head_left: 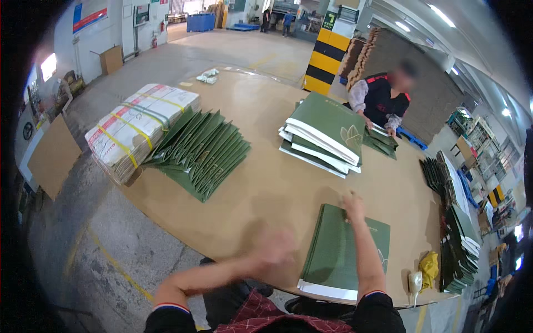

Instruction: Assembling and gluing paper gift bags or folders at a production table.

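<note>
The right hand (352, 207) is at a green stack (333, 250) by the near edge of the bench (191, 222). The left hand (275, 247) blurs alongside; whether fingers grip cannot be told.

Matt paper stack (332, 250), smooth tabletop (266, 194); concrete floor (127, 238)
</note>
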`<state>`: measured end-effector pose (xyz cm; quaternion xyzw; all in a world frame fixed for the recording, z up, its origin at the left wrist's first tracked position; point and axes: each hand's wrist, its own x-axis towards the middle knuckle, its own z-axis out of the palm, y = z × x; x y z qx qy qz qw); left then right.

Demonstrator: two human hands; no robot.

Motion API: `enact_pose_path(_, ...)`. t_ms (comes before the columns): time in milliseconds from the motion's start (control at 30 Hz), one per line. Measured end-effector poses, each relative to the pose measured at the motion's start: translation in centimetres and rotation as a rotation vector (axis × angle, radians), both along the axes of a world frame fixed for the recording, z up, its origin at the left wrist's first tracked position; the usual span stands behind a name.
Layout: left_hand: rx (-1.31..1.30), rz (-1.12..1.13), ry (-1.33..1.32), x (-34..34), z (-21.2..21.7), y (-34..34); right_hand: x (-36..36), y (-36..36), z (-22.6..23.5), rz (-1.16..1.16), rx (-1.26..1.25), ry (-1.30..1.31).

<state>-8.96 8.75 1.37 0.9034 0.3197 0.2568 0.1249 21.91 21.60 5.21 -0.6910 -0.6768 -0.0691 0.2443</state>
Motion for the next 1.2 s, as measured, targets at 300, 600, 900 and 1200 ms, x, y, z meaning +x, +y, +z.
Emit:
enact_pose_path(300, 0.08, -0.086, 0.236, 11.1, -1.8, -11.7, 5.6, -2.5, -0.5, 0.157, -0.262, -0.111)
enact_pose_path(600, 0.083, -0.037, 0.128, 10.1, -1.6, -13.2, 3.1, -4.8, 6.1, 0.123, -0.261, -0.117)
enact_pose_path(900, 0.414, 0.082, 0.02, 10.0, 2.8, -11.1, 6.5, 0.3, 10.2, 0.206, -0.405, -0.152)
enact_pose_path(1200, -0.154, 0.163, -0.36, 9.7, 5.1, -12.8, 3.2, -0.2, 12.1, 0.355, -0.614, -0.404)
